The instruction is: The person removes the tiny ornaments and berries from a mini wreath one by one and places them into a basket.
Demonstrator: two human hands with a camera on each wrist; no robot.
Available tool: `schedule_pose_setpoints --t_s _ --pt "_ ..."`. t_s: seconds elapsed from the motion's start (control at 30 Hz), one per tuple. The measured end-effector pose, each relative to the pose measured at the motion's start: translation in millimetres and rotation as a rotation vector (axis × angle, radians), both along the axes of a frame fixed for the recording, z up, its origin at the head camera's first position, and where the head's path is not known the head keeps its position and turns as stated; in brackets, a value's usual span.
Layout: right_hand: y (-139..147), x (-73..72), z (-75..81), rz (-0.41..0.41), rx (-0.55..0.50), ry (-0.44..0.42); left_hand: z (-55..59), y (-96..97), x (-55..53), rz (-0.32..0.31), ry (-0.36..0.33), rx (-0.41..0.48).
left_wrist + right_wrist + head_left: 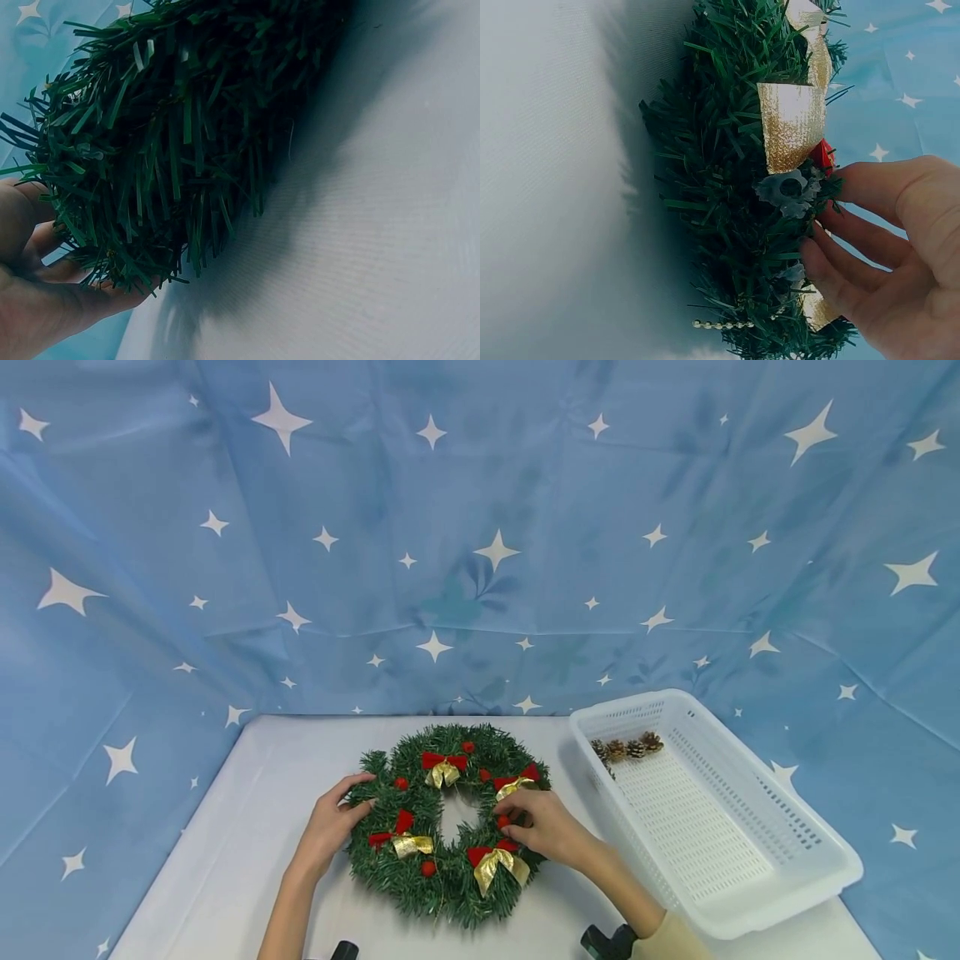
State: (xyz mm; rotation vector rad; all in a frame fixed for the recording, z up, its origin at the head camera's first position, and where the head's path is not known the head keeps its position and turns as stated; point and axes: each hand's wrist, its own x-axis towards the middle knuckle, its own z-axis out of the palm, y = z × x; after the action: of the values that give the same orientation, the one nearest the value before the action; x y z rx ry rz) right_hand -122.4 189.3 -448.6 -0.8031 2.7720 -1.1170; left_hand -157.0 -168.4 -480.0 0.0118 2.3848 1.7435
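A green tinsel wreath (420, 893) lies on the white table, decorated with red-and-gold bows (498, 867) and small red balls (402, 783). On its left side my left hand (330, 822) grips the outer edge; thumb and fingers sink into the greenery (150, 150) in the left wrist view. At the wreath's right side, my right hand (551, 827) has thumb and fingertips around a red ball (503, 821), between two bows. The right wrist view shows these fingers against the green strands, beside a gold ribbon (791, 124) and a clear scalloped piece (787, 193).
A white perforated plastic basket (795, 802) stands to the right of the wreath, with several pine cones (635, 748) at its far left corner. Behind the white tabletop (288, 752) hangs a blue star-patterned cloth (480, 468). A beaded strand (721, 325) sticks out of the wreath.
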Motion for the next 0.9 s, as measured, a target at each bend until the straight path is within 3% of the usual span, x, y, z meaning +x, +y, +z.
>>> schedule_pose_setpoints --t_s 0.57,0.9 --pt "-1.3 0.2 0.9 -0.010 -0.042 0.055 -1.6 1.5 -0.1 0.005 -0.004 -0.006" --pt "1.5 -1.1 2.4 -0.029 -0.086 0.140 -2.8 0.2 0.0 0.002 0.000 0.000"
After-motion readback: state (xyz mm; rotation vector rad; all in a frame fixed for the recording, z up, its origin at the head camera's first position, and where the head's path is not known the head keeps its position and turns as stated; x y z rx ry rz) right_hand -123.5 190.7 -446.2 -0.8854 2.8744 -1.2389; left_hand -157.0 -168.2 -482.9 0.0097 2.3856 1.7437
